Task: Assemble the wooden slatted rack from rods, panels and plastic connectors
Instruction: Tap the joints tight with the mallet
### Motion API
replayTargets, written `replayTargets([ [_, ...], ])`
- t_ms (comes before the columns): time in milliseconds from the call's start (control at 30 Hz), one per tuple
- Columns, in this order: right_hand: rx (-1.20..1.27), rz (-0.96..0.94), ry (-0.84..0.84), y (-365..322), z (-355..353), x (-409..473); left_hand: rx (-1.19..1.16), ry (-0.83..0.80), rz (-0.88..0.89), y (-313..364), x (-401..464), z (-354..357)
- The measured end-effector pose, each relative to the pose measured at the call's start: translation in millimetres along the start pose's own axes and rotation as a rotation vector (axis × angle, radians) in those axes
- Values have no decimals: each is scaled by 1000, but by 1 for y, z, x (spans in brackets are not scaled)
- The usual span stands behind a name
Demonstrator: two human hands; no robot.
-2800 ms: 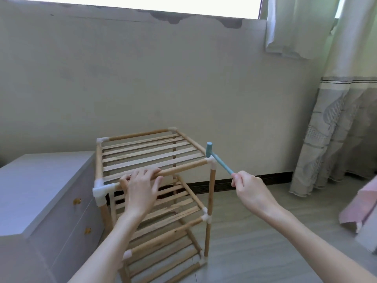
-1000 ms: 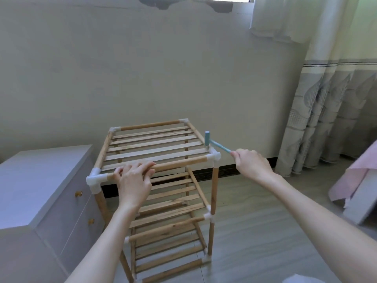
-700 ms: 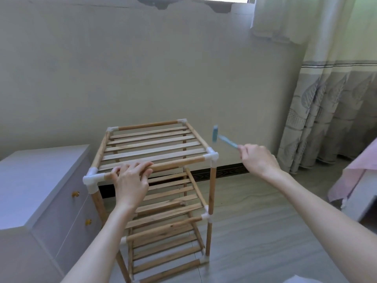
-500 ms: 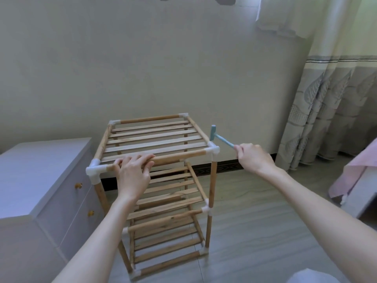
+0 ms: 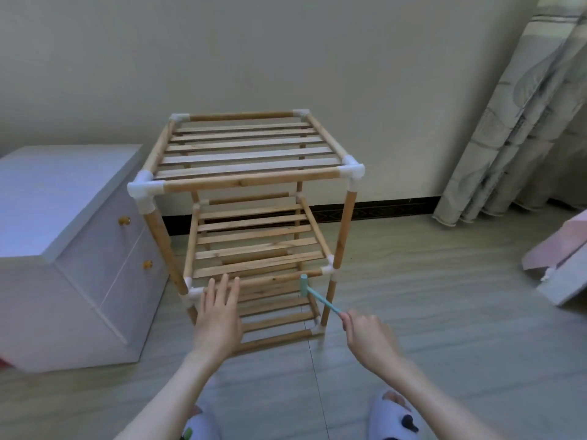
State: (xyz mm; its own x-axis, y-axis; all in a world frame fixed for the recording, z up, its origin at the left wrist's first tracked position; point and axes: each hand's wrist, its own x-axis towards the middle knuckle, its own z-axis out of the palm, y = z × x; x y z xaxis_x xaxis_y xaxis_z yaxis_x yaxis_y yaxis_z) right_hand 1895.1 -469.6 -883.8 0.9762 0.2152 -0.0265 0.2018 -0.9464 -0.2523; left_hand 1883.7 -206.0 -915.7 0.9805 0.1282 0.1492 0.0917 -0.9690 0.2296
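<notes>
A wooden slatted rack [image 5: 247, 182] with three tiers stands upright on the floor, its rods joined by white plastic connectors [image 5: 355, 171]. My left hand [image 5: 219, 312] hangs in front of the middle tier's front rod [image 5: 273, 279] with straight, spread fingers and holds nothing. My right hand [image 5: 370, 339] grips the handle of a small teal hammer [image 5: 309, 290]. The hammer's head is level with the right end of that middle rod, close to the front right post [image 5: 341, 239]. Whether it touches the rack I cannot tell.
A white drawer cabinet [image 5: 63, 236] stands right against the rack's left side. Patterned curtains [image 5: 521, 106] hang at the right, and a pink and grey box [image 5: 562, 268] lies on the floor there. My slippered feet [image 5: 392, 417] stand on grey floorboards.
My left hand has let go of the top front rod and dropped in front of the middle tier. The hammer has come down from the top right corner. My view has tilted downward and drawn back.
</notes>
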Motion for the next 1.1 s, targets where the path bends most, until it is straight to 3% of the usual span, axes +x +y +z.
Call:
replayTargets([
  [67, 82, 71, -28, -8, -7, 12, 19, -51, -54, -16, 2, 4],
  [200, 411, 35, 351, -25, -12, 31, 1, -82, -55, -39, 13, 11],
  [233, 421, 79, 363, -24, -4, 32, -8, -77, -49, -43, 15, 13],
  [333, 219, 276, 97, -10, 31, 31, -28, -15, -37, -49, 13, 20],
  [367, 200, 309, 105, -5, 35, 32, -33, 4, -33, -49, 13, 23],
  [467, 424, 251, 426, -11, 28, 31, -20, 22, -44, -49, 13, 30],
  [500, 429, 205, 460, -14, 27, 31, -7, 21, -47, -49, 14, 32],
  [533, 375, 183, 400, -14, 32, 31, 0, 22, -47, -48, 14, 31],
  [600, 140, 191, 97, -9, 44, 30, 8, 26, -43, -47, 13, 30],
  [633, 104, 201, 46, -4, 44, 32, 6, 27, -42, -47, 13, 30],
  [667, 128, 209, 74, -2, 41, 36, -1, 27, -39, -47, 13, 30],
  [767, 386, 187, 416, -11, 19, 38, -25, 43, -21, -49, 12, 32],
  [800, 412, 183, 429, -12, 18, 38, -27, 47, -10, -50, 12, 32],
  [900, 202, 259, 9, -7, 41, 29, -145, 57, 7, -50, 11, 24],
  [967, 208, 251, -1, -4, 50, 29, -424, 108, -80, -51, 10, 13],
  [1100, 267, 71, 18, -37, 37, 30, -740, 464, -404, -69, 9, -18],
])
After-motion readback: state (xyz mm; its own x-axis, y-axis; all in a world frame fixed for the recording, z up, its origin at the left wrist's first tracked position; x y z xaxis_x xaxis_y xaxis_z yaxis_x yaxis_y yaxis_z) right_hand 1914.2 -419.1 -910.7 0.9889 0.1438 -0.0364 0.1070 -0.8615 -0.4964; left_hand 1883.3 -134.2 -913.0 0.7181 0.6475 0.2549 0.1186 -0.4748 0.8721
